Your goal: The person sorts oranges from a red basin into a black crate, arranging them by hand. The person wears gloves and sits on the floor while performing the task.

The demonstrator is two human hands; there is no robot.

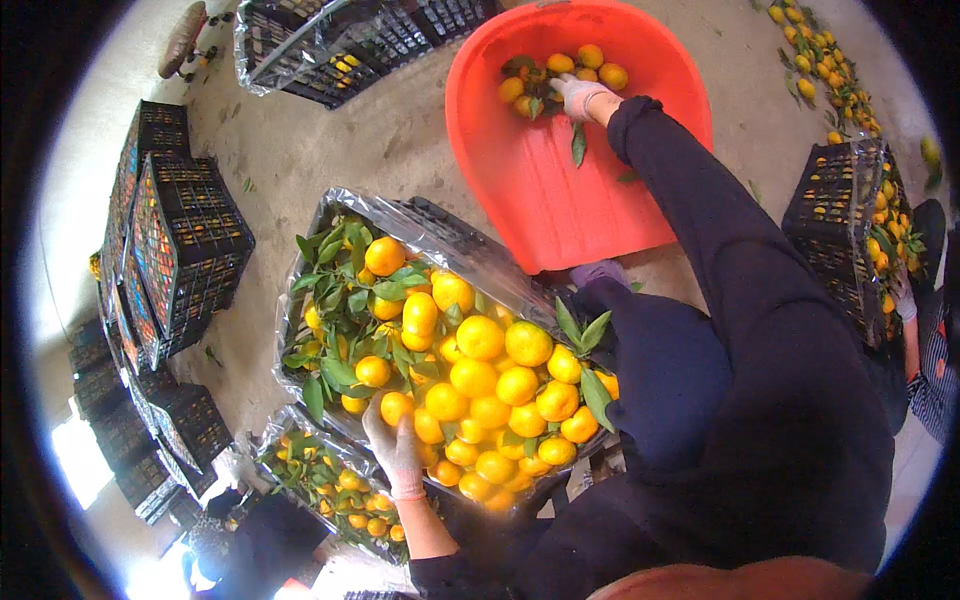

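Note:
My left hand (396, 450), in a pale work glove, rests at the near left edge of a plastic-lined crate (442, 244), its fingers and thumb around an orange citrus fruit (396, 408). The crate is heaped with such fruit, some with green leaves. My right hand (579, 96), gloved too, reaches into a large red plastic scoop-shaped tub (570, 202) and touches a small group of leafy citrus fruits (525, 94) at its far end. Whether its fingers hold one cannot be told.
A second lined crate of fruit (352, 495) stands at lower left, a person (255, 536) beside it. Stacked black crates (199, 247) are at left, another crate (367, 45) at the top. At right are fruit on the floor (825, 71), a filled crate (836, 232) and a co-worker's gloved hand (905, 300).

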